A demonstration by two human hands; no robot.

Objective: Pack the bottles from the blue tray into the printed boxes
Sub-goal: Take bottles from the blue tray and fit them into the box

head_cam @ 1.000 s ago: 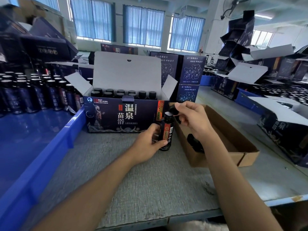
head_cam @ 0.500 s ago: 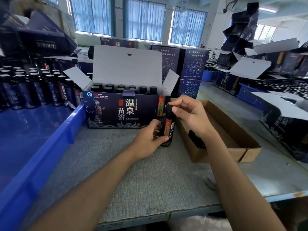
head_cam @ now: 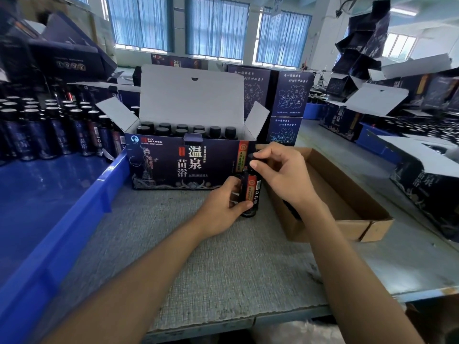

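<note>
Dark bottle (head_cam: 252,192): upright on the grey table mat (head_cam: 223,269), centre of the head view, just beside the right front corner of the printed box (head_cam: 173,167).
Left hand (head_cam: 223,207): fingers and thumb curled round the bottle's body.
Right hand (head_cam: 280,170): fingertips pinch the bottle's cap from above.
Printed box: lid flap raised; rows of black caps (head_cam: 183,131) show inside.
Blue tray (head_cam: 62,219): left of frame; tray bottles (head_cam: 49,130) stand at upper left.
Brown carton (head_cam: 347,214): open, right of the bottle.
</note>
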